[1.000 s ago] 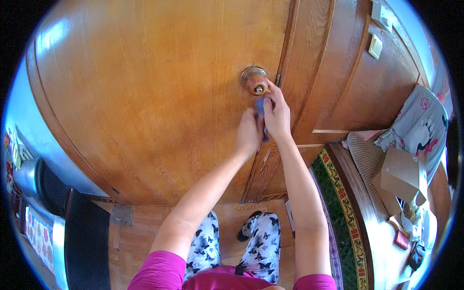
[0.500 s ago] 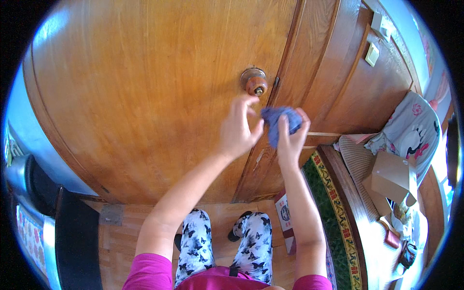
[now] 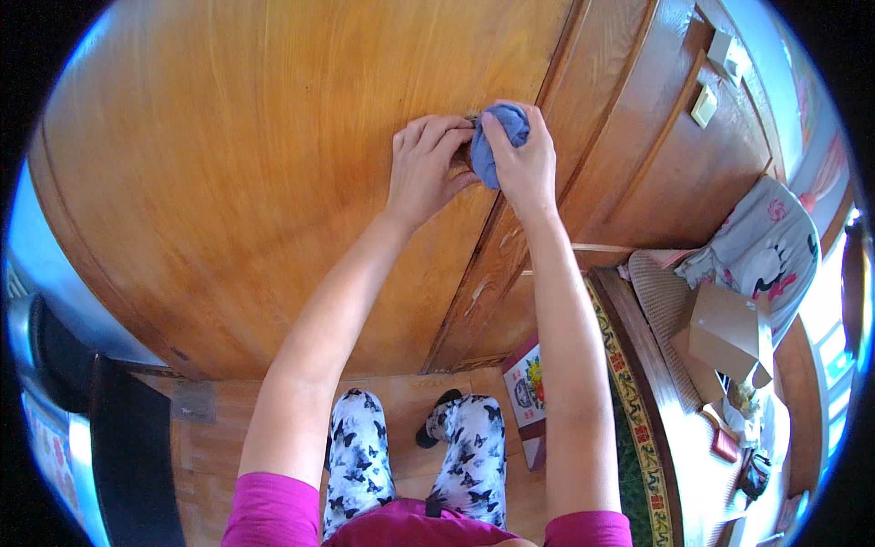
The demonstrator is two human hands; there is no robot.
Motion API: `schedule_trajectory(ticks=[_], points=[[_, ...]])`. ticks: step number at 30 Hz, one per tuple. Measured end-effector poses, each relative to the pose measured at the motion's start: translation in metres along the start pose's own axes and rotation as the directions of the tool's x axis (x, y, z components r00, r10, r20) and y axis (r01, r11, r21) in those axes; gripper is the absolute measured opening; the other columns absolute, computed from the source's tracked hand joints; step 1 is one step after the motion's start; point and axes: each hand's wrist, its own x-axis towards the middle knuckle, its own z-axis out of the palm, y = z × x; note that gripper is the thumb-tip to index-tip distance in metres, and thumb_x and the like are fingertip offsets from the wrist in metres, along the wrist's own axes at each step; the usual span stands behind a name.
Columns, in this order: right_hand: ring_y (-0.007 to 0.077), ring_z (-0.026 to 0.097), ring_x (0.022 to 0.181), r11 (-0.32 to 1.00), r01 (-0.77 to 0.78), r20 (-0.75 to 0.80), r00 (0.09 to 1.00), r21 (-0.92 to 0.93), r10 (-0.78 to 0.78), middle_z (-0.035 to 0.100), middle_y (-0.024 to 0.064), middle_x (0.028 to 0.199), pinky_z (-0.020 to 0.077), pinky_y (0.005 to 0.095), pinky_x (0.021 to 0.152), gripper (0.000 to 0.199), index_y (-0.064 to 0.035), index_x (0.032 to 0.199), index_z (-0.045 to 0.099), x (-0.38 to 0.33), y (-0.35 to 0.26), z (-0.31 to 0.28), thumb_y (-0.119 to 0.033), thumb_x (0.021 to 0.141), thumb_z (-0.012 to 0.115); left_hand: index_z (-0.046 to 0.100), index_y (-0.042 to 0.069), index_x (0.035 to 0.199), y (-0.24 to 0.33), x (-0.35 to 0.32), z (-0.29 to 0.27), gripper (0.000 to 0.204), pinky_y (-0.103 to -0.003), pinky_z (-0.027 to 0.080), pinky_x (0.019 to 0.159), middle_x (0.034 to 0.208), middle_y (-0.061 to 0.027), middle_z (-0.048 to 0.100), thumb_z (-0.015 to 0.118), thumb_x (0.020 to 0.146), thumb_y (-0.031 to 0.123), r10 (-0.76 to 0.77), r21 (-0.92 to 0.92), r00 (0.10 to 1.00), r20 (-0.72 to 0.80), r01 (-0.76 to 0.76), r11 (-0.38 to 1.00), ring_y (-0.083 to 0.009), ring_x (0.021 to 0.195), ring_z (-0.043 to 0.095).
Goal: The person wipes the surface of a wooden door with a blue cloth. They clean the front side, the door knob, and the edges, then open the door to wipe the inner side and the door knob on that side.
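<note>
In front of me is a wooden door (image 3: 273, 164) with a round doorknob (image 3: 462, 160) near its right edge. The knob is mostly hidden by my hands and a crumpled blue cloth (image 3: 498, 144). With fingers and thumb curved, my left hand (image 3: 425, 170) grips the knob from its left side. My right hand (image 3: 529, 166) clutches the cloth and presses it over the knob's front and right side.
Light switches (image 3: 704, 106) are mounted on the panelling to the right. A bench at the right carries an open cardboard box (image 3: 729, 333) and a printed cloth (image 3: 775, 246). On the floor by my feet stands a printed box (image 3: 527, 392). Black furniture (image 3: 130, 456) is at the lower left.
Both hands have moved up to the doorknob. The cloth, held beside and below the knob before, is now against it, and my left hand has closed around the knob.
</note>
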Motion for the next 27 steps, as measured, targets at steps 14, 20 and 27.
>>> schedule_trajectory(ticks=[14,20,27], points=[[0.0347,0.069,0.104,0.960,-0.097,-0.199,0.979,-0.264,0.045,0.070,0.0224,0.110,0.0528,0.0437,0.090,0.039,-0.0057,0.125,0.057,-0.037,0.051,-0.033,-0.036,0.100,0.063,0.064,0.021,0.123,-0.001,0.003,0.001,0.063,-0.044,0.039,0.104,0.132,0.0051,0.059,0.089,0.067,0.032,-0.007,-0.066,1.000,-0.008,0.007,0.998,-0.0253,0.126,0.052],[0.0292,0.056,0.124,0.959,0.266,0.042,0.964,-0.103,-0.263,0.058,0.0159,0.134,0.0424,0.0391,0.108,0.049,-0.0028,0.135,0.053,-0.039,0.017,-0.003,-0.019,0.093,0.072,0.064,0.020,0.123,-0.009,0.001,-0.010,0.055,-0.043,0.041,0.102,0.129,0.0042,0.060,0.085,0.072,0.020,0.057,-0.019,0.998,0.031,-0.056,0.998,-0.0232,0.124,0.053],[0.0244,0.059,0.114,0.996,-0.040,-0.144,0.988,0.077,0.051,0.062,0.0135,0.120,0.0443,0.0368,0.103,0.034,-0.0027,0.126,0.059,-0.062,0.091,0.002,-0.024,0.100,0.065,0.059,0.021,0.134,-0.003,0.005,-0.010,0.061,-0.045,0.039,0.108,0.138,0.0043,0.056,0.080,0.078,0.011,0.025,-0.071,0.993,0.112,-0.017,0.997,-0.0242,0.129,0.050]])
